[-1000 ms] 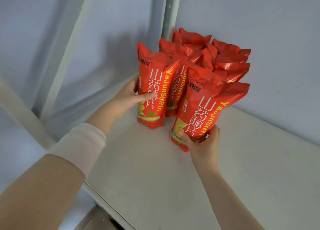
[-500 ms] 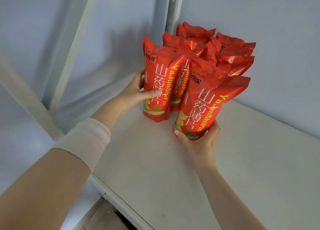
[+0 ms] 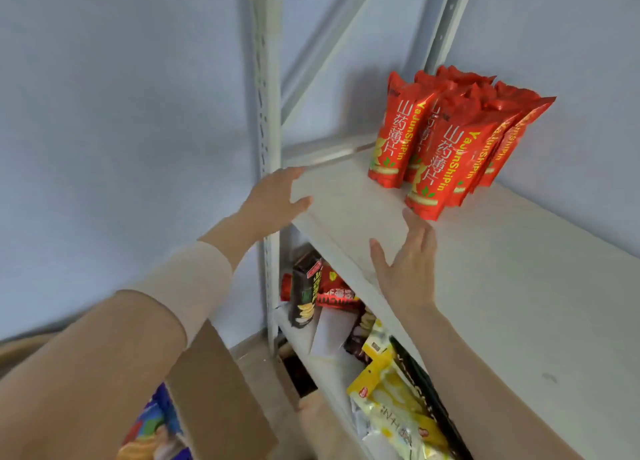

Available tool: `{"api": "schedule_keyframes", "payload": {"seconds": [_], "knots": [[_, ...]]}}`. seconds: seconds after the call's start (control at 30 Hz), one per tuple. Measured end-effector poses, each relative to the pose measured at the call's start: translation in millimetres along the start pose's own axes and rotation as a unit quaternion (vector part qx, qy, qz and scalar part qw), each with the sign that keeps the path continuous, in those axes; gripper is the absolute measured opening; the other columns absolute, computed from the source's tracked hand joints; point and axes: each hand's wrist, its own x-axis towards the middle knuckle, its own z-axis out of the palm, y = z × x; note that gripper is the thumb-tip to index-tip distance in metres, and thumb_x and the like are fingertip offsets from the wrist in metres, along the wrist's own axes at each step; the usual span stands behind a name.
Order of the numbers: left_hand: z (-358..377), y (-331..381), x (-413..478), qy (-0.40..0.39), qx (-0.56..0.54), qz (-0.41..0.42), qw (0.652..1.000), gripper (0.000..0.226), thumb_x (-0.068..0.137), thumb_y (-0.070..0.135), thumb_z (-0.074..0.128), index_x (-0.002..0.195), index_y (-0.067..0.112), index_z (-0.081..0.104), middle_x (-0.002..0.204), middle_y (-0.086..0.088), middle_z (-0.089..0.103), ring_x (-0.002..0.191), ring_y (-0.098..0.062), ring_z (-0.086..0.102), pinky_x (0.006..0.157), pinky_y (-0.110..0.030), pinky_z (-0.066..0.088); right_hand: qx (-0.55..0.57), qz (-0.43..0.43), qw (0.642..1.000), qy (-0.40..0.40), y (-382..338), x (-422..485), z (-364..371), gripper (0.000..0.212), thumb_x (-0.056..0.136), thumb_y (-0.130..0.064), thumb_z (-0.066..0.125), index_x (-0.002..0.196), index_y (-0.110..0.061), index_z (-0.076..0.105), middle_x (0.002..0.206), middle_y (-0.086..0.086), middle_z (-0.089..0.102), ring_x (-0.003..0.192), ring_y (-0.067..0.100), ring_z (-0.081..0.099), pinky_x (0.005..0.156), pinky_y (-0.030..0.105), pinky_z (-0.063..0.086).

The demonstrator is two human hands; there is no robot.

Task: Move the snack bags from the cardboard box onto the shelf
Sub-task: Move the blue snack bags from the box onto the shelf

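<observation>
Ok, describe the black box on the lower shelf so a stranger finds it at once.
Find the rack's front post, then look beneath the top shelf to the lower shelf. The black box stands upright beside that post. It alone is a tall carton; its neighbours are a red bag and yellow bags.

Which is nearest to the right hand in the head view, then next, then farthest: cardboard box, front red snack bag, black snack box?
1. front red snack bag, standing on the shelf just past the fingertips of the right hand.
2. black snack box, one level below, to the left.
3. cardboard box, bottom left.
</observation>
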Motion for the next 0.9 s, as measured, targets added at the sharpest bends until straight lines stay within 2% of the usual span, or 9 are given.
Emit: {"api": "schedule_keyframes", "payload": {"seconds": [0.07,0.13,0.23,0.33,0.5,0.57,0.63,0.77,0.9], "knots": [[-20,-14,-65,-0.001,0.149,-0.012,0.989,0.059,0.094,0.037,0.049,0.145,0.018,0.028,0.147,-0.006,0.038,0.135,-0.026,0.033,0.109,-0.037,0.025,-0.043,-0.066,0.994,-0.079,-27,-34,3,0.060,0.087,-0.022,0.060,0.138,-0.004,0.036,0.140,0.015,0.039,0.131,0.030,0.033,0.109,0.039,0.029],[-35,-30,-127,-0.035,0.249,-0.034,0.967,0.059,0.095,0.036,0.046,0.146,0.017,0.025,0.148,-0.008,0.034,0.138,-0.026,0.028,0.110,-0.038,0.021,-0.084,-0.131,0.975,-0.160,-54,-70,11,0.058,0.091,-0.029,0.054,0.141,-0.009,0.033,0.143,0.010,0.036,0.134,0.026,0.030,0.110,0.036,0.026],[-53,-62,-216,-0.092,0.332,-0.100,0.934,0.059,0.095,0.036,0.044,0.146,0.016,0.023,0.149,-0.007,0.030,0.140,-0.025,0.023,0.112,-0.037,0.015,-0.135,-0.208,0.925,-0.287,-91,-123,36,0.061,0.094,-0.035,0.047,0.145,-0.010,0.024,0.150,0.010,0.028,0.140,0.026,0.022,0.114,0.035,0.019],[-70,-99,-294,-0.112,0.376,-0.155,0.907,0.054,0.093,0.033,0.046,0.142,0.014,0.032,0.143,-0.009,0.038,0.133,-0.027,0.032,0.110,-0.038,0.021,-0.173,-0.251,0.880,-0.364,-120,-175,69,0.064,0.096,-0.037,0.042,0.148,-0.011,0.015,0.155,0.008,0.018,0.144,0.026,0.011,0.116,0.037,0.014],[-86,-167,-415,-0.153,0.392,-0.268,0.867,0.053,0.093,0.033,0.046,0.141,0.014,0.033,0.141,-0.012,0.040,0.133,-0.031,0.032,0.109,-0.043,0.024,-0.224,-0.311,0.798,-0.465,-155,-264,130,0.065,0.097,-0.036,0.040,0.149,-0.012,0.009,0.157,0.007,0.013,0.145,0.026,0.006,0.116,0.039,0.010],[-84,-196,-457,-0.181,0.381,-0.314,0.851,0.056,0.094,0.034,0.046,0.143,0.014,0.029,0.145,-0.013,0.036,0.137,-0.033,0.027,0.113,-0.045,0.020,-0.247,-0.328,0.764,-0.497,-166,-296,157,0.064,0.098,-0.035,0.039,0.149,-0.012,0.009,0.157,0.007,0.012,0.145,0.026,0.005,0.116,0.039,0.009],[-79,-225,-496,-0.197,0.349,-0.356,0.844,0.056,0.094,0.035,0.046,0.143,0.014,0.028,0.146,-0.014,0.034,0.140,-0.033,0.023,0.114,-0.045,0.019,-0.267,-0.334,0.735,-0.526,-174,-328,184,0.063,0.098,-0.034,0.038,0.149,-0.011,0.009,0.157,0.007,0.012,0.145,0.025,0.005,0.117,0.040,0.010],[-61,-275,-562,-0.187,0.274,-0.434,0.838,0.055,0.093,0.034,0.046,0.141,0.014,0.028,0.141,-0.012,0.039,0.133,-0.031,0.032,0.109,-0.042,0.027,-0.301,-0.331,0.684,-0.576,-178,-387,229,0.061,0.098,-0.033,0.038,0.148,-0.011,0.012,0.157,0.008,0.014,0.145,0.026,0.009,0.118,0.041,0.012],[-40,-305,-606,-0.202,0.170,-0.535,0.803,0.067,0.092,0.041,0.048,0.146,0.014,0.019,0.146,-0.012,0.031,0.137,-0.030,0.026,0.111,-0.042,0.026,-0.312,-0.290,0.646,-0.634,-172,-430,260,0.064,0.098,-0.039,0.038,0.148,-0.011,0.011,0.156,0.007,0.017,0.145,0.026,0.011,0.116,0.039,0.017]]}}
